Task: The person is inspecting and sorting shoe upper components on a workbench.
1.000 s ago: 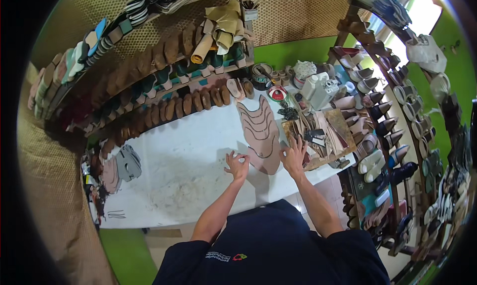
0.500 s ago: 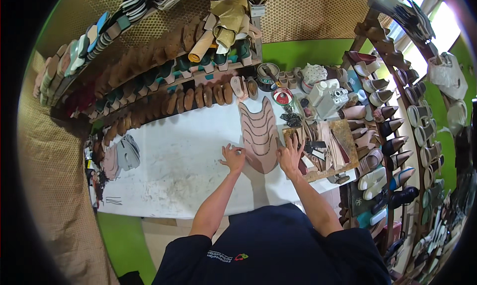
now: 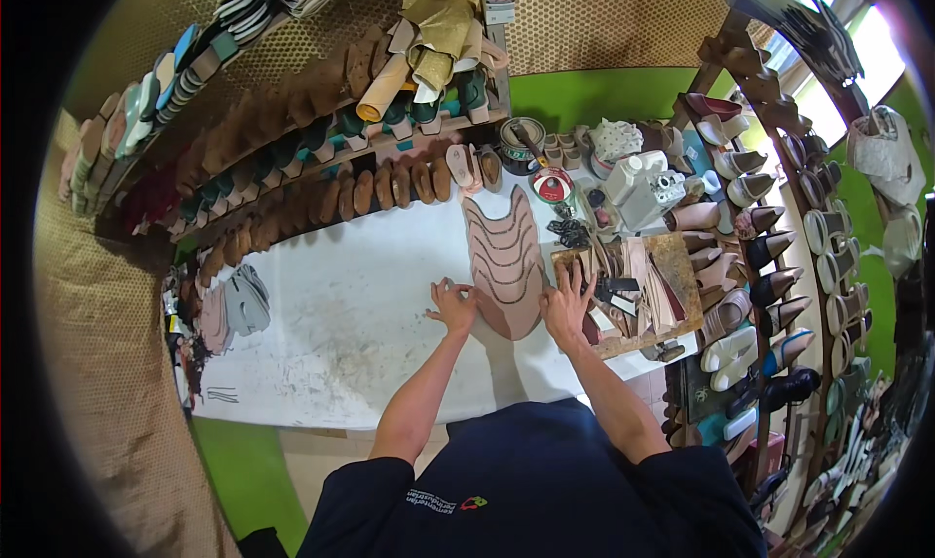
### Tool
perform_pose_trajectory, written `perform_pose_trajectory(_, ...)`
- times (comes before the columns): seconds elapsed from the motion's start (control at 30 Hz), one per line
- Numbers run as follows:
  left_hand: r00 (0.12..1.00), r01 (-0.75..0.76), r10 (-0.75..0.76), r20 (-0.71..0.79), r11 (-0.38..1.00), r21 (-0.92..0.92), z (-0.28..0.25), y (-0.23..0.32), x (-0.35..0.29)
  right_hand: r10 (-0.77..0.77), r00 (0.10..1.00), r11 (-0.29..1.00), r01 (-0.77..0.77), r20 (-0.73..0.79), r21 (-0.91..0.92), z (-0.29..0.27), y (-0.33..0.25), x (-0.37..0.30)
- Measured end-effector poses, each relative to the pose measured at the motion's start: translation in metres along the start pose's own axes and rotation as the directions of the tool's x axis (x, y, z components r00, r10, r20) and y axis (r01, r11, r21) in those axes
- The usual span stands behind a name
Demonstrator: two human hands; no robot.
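A row of pinkish-beige, curved shoe-upper pieces (image 3: 505, 251) overlaps on the white tabletop, with dark lines along their edges. At the left edge of the nearest piece (image 3: 510, 317), my left hand (image 3: 455, 306) pinches with thumb and forefinger, the other fingers spread. On its right edge my right hand (image 3: 567, 307) closes thumb and forefinger, its other fingers reaching up beside a worn board (image 3: 638, 340). The exact fingertip contact is small and partly hidden.
Leather strips (image 3: 638, 266) and dark tools lie on the board at right. Beyond stand an open can (image 3: 522, 147), a round red-lidded tin (image 3: 552, 186) and a white jug (image 3: 638, 180). Brown shoe forms (image 3: 363, 194) line the back; grey cut pieces (image 3: 245, 300) lie left. Shoe racks (image 3: 750, 246) flank the right.
The view has shifted slightly. Both hands keep nearly the same pinching pose at the edges of the nearest piece, and the row of pieces lies much as before.
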State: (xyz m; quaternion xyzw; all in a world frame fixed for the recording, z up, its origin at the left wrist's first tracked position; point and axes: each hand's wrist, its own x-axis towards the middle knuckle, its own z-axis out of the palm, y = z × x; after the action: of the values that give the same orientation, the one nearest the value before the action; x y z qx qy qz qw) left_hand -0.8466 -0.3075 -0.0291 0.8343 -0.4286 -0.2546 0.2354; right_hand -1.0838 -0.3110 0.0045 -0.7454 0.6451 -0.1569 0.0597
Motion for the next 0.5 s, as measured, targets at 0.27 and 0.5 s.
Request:
perform_pose_trajectory(0.27, 1.000, 0.015, -0.015, 0.002, 1.000, -0.005, 0.001, 0.000, -0.002, -0.019, 1.000, 0.999, 0.018, -0.023, -0.033, -0.004, -0.002, -0.003)
perform_pose_trajectory(0.5, 0.943, -0.214, 0.219, -0.251, 0.976, 0.049, 0.001, -0.013, -0.014, -0.216, 0.975, 0.971, 0.221, -0.059, 0.096, -0.011, -0.025, -0.024)
